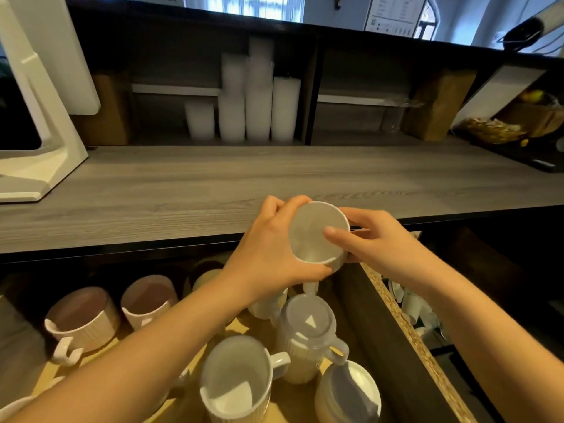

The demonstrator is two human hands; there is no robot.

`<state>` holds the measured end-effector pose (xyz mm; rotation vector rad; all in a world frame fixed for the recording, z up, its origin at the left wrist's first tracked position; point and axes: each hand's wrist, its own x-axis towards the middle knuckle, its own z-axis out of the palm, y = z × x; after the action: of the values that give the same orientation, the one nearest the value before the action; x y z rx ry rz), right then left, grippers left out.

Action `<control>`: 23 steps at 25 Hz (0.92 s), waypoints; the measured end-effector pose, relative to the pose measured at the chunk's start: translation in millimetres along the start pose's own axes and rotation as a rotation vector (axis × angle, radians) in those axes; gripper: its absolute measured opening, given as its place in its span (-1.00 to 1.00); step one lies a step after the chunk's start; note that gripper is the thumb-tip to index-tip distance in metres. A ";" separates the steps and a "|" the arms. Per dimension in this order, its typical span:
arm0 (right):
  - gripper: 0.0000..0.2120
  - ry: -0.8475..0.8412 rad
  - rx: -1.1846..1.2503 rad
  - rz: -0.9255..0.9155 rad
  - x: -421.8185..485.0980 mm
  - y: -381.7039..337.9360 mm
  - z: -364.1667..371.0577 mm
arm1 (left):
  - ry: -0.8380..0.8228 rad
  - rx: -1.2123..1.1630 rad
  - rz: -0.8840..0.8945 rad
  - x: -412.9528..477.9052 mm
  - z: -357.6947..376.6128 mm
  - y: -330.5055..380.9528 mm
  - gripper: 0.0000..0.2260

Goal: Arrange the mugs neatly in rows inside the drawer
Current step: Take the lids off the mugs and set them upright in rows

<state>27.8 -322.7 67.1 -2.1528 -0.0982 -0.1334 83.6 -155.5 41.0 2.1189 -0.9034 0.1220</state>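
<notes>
A white ribbed mug (311, 236) is held in the air above the open drawer (393, 325), its mouth tilted toward me. My left hand (271, 245) grips its left side, fingers curled over the rim. My right hand (372, 239) holds the right side, thumb lying inside the rim. Below in the drawer stand two pink ribbed mugs (82, 315) at the left and several white mugs (238, 380), one of them upside down (305, 325).
A grey wood-grain counter (213, 184) runs above the drawer. A white appliance (36, 117) stands at its left. Stacks of plastic cups (253, 102) fill the shelf behind. Brown paper bags and a food tray sit at the right.
</notes>
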 end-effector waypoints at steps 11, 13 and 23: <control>-0.78 -0.022 0.472 0.323 -0.9 13.4 -7.9 | -0.211 -0.283 0.002 2.2 0.1 -15.1 -0.34; -0.77 -0.044 0.435 0.320 -1.6 12.1 -8.8 | -0.192 -0.267 0.023 3.8 -0.3 -15.7 -0.34; -0.28 0.008 -0.395 0.120 8.9 6.6 -24.3 | -0.181 0.046 0.089 19.1 13.9 -19.4 -0.33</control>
<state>36.0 -346.5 76.2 -2.5443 0.0682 -0.0976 107.2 -168.1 26.3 2.1577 -1.1115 -0.0040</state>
